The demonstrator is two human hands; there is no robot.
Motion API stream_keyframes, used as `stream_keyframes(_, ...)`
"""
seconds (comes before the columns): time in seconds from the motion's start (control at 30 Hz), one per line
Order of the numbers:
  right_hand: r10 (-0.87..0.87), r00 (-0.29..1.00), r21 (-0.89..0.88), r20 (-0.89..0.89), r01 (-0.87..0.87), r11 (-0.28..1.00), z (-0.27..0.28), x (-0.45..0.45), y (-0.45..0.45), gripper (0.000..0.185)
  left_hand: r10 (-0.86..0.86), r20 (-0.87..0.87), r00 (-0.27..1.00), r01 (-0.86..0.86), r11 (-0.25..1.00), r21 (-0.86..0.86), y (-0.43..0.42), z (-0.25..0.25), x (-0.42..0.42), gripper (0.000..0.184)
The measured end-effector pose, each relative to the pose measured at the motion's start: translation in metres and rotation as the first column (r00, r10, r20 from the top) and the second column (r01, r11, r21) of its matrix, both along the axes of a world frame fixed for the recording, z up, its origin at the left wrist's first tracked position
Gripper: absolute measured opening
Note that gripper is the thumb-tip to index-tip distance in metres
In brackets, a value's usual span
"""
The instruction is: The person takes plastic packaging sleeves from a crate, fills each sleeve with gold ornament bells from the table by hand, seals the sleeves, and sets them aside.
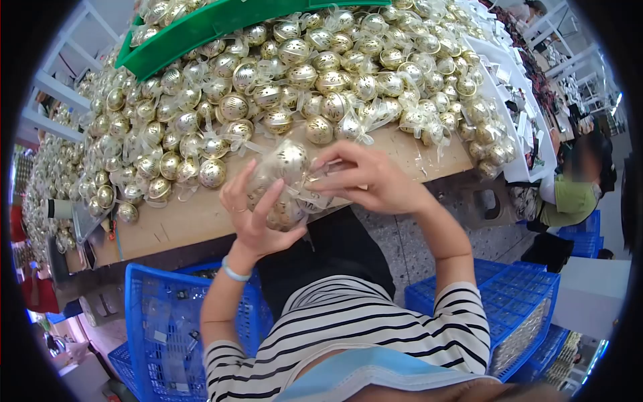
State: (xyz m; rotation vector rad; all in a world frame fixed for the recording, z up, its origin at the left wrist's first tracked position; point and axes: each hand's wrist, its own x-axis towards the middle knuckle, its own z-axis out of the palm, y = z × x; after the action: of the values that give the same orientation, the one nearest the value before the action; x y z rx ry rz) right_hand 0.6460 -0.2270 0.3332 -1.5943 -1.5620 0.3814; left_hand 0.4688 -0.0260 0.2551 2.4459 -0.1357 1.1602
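A few gold patterned ball ornaments (290, 158) in clear wrap are held just over the table's front edge. My left hand (251, 208) is curved around them from the left, thumb below and fingers above. From the right, my right hand (368, 177) pinches at a sheer ribbon (313, 184) beside the ornaments, thumb and fingertips close together. The exact spot between those fingertips is partly hidden. Behind both hands, a large pile of similar gold ball ornaments (328, 82) with pale ribbons covers much of the table.
The brown tabletop (181, 224) shows along the front. A green tray (194, 41) sits on the pile at the back. White trays (516, 110) stand at the right. Blue crates (157, 321) flank my body. Another person in a green top (569, 204) is at far right.
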Motion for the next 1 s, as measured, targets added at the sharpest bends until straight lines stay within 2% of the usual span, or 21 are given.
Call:
stream_keyframes(0.07,0.001,1.0,0.072,0.012,-0.002,0.997,0.022,0.0,0.015,0.034,0.051,0.149,0.988,-0.039,0.995,-0.087,-0.006,-0.012,0.007,0.094)
stream_keyframes(0.1,-0.036,0.998,0.139,-0.046,0.042,0.989,0.031,-0.005,0.023,0.031,0.089,0.226,0.97,-0.059,0.989,-0.136,-0.009,-0.017,0.01,0.096)
stream_keyframes(0.13,-0.064,0.993,0.201,-0.103,0.084,0.976,0.04,-0.01,0.032,0.029,0.123,0.217,0.969,-0.096,0.987,-0.128,-0.011,-0.023,0.009,0.11)
stream_keyframes(0.17,-0.084,0.983,0.256,-0.164,0.124,0.959,0.044,-0.016,0.039,0.027,0.192,0.237,0.952,-0.142,0.966,-0.215,-0.015,-0.034,0.011,0.112)
stream_keyframes(0.2,-0.182,0.982,0.236,-0.052,0.189,0.953,0.044,-0.021,0.036,0.029,0.262,0.249,0.932,-0.183,0.936,-0.3,-0.02,-0.045,0.012,0.114)
stream_keyframes(0.23,-0.199,0.973,0.294,0.117,0.158,0.943,0.039,-0.023,0.035,0.031,0.331,0.255,0.909,-0.22,0.897,-0.383,-0.024,-0.051,0.013,0.117)
stream_keyframes(0.27,-0.22,0.934,0.347,0.282,0.115,0.931,0.03,-0.023,0.036,0.033,0.383,0.21,0.9,-0.279,0.874,-0.397,-0.027,-0.051,0.014,0.127)
stream_keyframes(0.3,-0.244,0.865,0.392,0.438,0.06,0.918,0.019,-0.023,0.038,0.036,0.391,0.24,0.888,-0.257,0.857,-0.446,-0.029,-0.05,0.016,0.129)
stream_keyframes(0.33,-0.233,0.864,0.381,0.446,0.052,0.923,0.002,-0.025,0.039,0.043,0.402,0.268,0.876,-0.233,0.837,-0.494,-0.032,-0.051,0.017,0.131)
stream_keyframes(0.4,-0.251,0.848,0.408,0.467,0.045,0.912,-0.018,-0.034,0.038,0.043,0.405,0.254,0.878,-0.215,0.81,-0.545,-0.031,-0.047,0.005,0.132)
stream_keyframes(0.5,-0.263,0.822,0.471,0.505,-0.007,0.882,-0.034,-0.035,0.037,0.044,0.165,0.078,0.983,-0.114,0.889,-0.443,0.008,-0.027,-0.025,0.123)
stream_keyframes(0.53,-0.26,0.82,0.486,0.51,-0.025,0.873,-0.035,-0.036,0.038,0.043,0.056,0.19,0.98,0.056,0.842,-0.537,0.016,-0.03,-0.024,0.108)
stream_keyframes(0.63,-0.219,0.826,0.464,0.519,-0.057,0.884,-0.025,-0.035,0.04,0.038,-0.167,0.241,0.956,0.238,0.922,-0.304,0.044,-0.014,-0.016,0.095)
stream_keyframes(0.67,-0.202,0.828,0.444,0.523,-0.062,0.894,-0.015,-0.034,0.041,0.035,-0.205,0.269,0.941,0.283,0.913,-0.294,0.042,-0.004,-0.017,0.085)
stream_keyframes(0.77,-0.338,0.796,0.501,0.502,0.05,0.864,0.041,-0.036,0.055,0.031,-0.397,0.29,0.871,0.485,0.788,-0.378,0.039,-0.022,-0.014,0.084)
stream_keyframes(0.8,-0.216,0.817,0.348,0.535,0.02,0.937,0.052,-0.033,0.064,0.028,-0.358,0.293,0.886,0.446,0.832,-0.33,0.034,-0.016,-0.013,0.082)
stream_keyframes(0.87,0.025,0.843,0.03,0.537,-0.049,0.998,0.07,-0.024,0.085,0.023,-0.334,0.266,0.904,0.409,0.858,-0.311,0.028,-0.013,-0.012,0.079)
stream_keyframes(0.97,0.242,0.707,-0.229,0.665,-0.116,0.967,0.1,-0.025,0.093,0.019,-0.316,0.244,0.917,0.38,0.877,-0.293,0.03,-0.003,-0.014,0.076)
stream_keyframes(1.0,0.278,0.627,-0.265,0.728,-0.116,0.957,0.105,-0.026,0.093,0.034,-0.317,0.242,0.917,0.381,0.876,-0.295,0.029,-0.001,-0.014,0.075)
